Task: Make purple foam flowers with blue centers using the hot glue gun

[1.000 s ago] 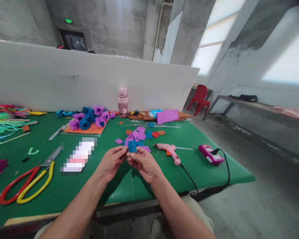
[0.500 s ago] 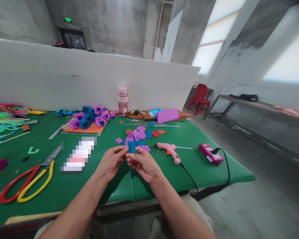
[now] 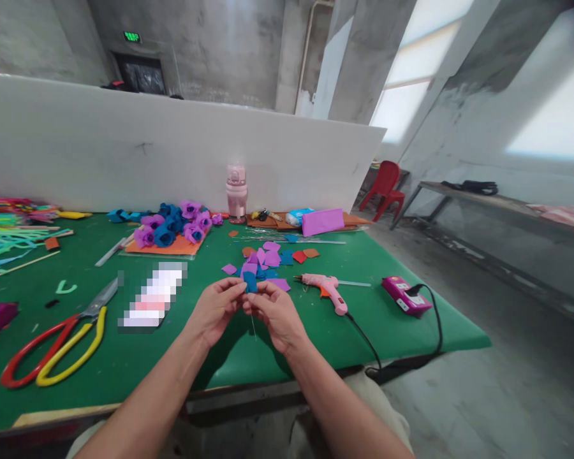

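Note:
Between both hands, close to the table's front edge, is a small blue crepe-paper piece [image 3: 250, 282] that looks curved. My left hand [image 3: 220, 307] pinches its left side with thumb and fingertips. On its lower right, my right hand [image 3: 276, 311] is closed, fingers bent around the same spot. A thin wire [image 3: 254, 326] hangs down below the fingers; its upper end is hidden by them. Just beyond the hands lie loose purple paper petals [image 3: 271, 258], with blue, red and brown ones among them. A pink glue gun [image 3: 323, 284] rests right of my right hand.
Large scissors [image 3: 83, 322] and a blurred-out flat item [image 3: 155, 296] lie left. Finished paper flowers [image 3: 165, 234] sit on orange paper behind. A pink bottle [image 3: 236, 196] stands by the white board [image 3: 291, 153]. A purple power box [image 3: 406, 296] with a black cable is right.
The blue paper has turned slightly and looks narrower and more curved. Less of the wire shows below my fingers. Both hands stay in nearly the same place.

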Action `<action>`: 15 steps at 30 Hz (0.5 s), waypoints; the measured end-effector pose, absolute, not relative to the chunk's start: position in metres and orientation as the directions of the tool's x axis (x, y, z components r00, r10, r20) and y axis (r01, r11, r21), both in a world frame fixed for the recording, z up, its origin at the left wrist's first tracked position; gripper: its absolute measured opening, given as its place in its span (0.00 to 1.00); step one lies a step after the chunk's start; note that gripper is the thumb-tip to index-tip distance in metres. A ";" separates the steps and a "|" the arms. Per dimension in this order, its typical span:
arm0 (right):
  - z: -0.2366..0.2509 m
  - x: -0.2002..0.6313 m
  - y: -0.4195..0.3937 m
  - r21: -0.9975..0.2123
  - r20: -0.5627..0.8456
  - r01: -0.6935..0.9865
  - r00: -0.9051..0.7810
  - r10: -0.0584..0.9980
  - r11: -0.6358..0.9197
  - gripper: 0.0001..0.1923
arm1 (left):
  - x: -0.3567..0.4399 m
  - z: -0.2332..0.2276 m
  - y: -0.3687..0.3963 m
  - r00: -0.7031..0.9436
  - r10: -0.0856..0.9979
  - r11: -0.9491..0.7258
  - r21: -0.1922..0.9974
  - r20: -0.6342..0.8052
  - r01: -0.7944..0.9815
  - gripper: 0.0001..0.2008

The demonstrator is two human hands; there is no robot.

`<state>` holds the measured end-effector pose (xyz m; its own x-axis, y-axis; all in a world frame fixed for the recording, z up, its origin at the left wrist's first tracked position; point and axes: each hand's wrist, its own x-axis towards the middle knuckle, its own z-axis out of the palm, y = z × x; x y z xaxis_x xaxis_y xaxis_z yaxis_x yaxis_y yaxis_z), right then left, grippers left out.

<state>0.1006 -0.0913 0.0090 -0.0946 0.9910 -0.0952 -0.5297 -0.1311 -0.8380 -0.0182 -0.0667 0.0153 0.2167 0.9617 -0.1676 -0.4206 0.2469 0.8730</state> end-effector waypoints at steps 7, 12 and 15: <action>0.005 0.092 -0.089 -0.903 -0.034 -0.430 0.065 0.997 -0.003 0.12 | -0.015 0.014 -0.067 0.168 0.976 0.201 0.882 -0.140 -0.426 0.12; 0.001 0.091 -0.087 -0.899 -0.036 -0.437 0.073 0.997 0.000 0.10 | -0.011 0.015 -0.071 0.123 0.985 0.165 0.891 -0.124 -0.422 0.12; 0.000 0.091 -0.087 -0.888 -0.053 -0.459 0.070 0.996 -0.015 0.10 | -0.011 0.015 -0.071 0.076 0.990 0.139 0.905 -0.118 -0.402 0.12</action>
